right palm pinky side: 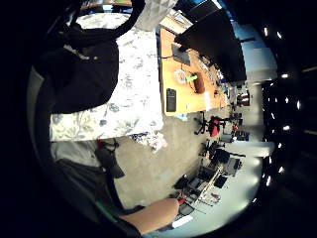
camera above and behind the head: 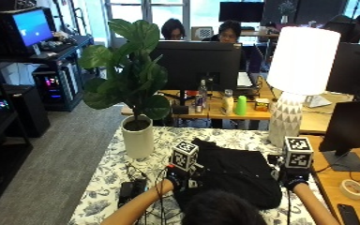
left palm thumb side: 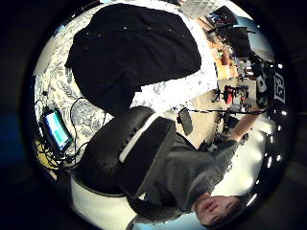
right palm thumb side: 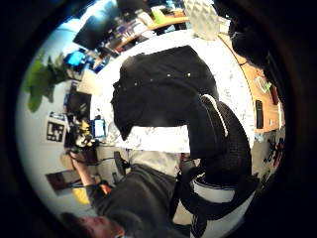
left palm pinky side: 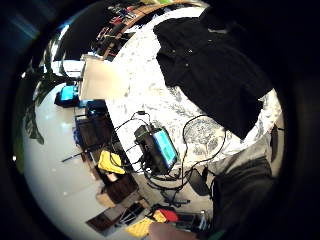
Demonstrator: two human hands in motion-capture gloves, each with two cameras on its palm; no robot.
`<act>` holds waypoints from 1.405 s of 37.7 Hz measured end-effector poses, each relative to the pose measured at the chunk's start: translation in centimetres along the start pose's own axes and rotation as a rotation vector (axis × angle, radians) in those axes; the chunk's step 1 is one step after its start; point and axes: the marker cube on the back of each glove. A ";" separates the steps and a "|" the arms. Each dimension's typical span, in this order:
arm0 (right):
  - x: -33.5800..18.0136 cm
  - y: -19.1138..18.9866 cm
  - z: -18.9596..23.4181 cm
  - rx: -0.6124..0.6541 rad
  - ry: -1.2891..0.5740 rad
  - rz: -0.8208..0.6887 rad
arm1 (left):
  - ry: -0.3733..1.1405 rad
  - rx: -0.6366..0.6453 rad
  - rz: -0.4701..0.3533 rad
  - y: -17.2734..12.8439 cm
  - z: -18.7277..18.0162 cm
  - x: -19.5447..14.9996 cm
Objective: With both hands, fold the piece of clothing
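A black piece of clothing (camera above and behind the head: 236, 176) lies spread on the floral tablecloth (camera above and behind the head: 114, 164) in front of the person. Small pale studs run across it (left palm thumb side: 129, 48) (right palm thumb side: 158, 91), and one side hangs towards the table's near edge (left palm pinky side: 215, 75). My left hand (camera above and behind the head: 179, 180) hovers over the garment's left edge. Over its right edge hovers my right hand (camera above and behind the head: 294, 180). All palm views show the cloth from some way off, with none of it in either hand. The person's head hides the garment's near part in the outside view.
A white pot with a leafy plant (camera above and behind the head: 136, 138) stands at the table's back left, a white lamp (camera above and behind the head: 292, 117) at the back right. A small screen with cables (left palm pinky side: 160, 147) lies left of the garment. A wooden desk on the right holds a phone (camera above and behind the head: 345, 213).
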 end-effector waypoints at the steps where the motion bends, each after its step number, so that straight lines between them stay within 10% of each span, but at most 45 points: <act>1: 0.0 0.0 0.1 -0.004 0.000 0.001 | 0.003 -0.006 0.011 -0.4 0.7 0.0; 11: 0.6 -1.2 3.8 -0.065 0.036 0.026 | 0.155 -0.156 0.042 -2.3 9.2 2.7; 19: 0.6 -2.2 7.6 -0.116 0.048 0.017 | -0.003 -0.270 0.048 -4.4 15.5 4.1; 44: -2.9 -4.7 20.9 -0.359 -0.035 -0.141 | -0.128 0.176 -0.180 -10.0 7.1 -0.1; 53: -4.1 -7.5 24.1 -0.254 0.017 -0.111 | -0.097 0.205 -0.207 -11.7 7.1 -1.5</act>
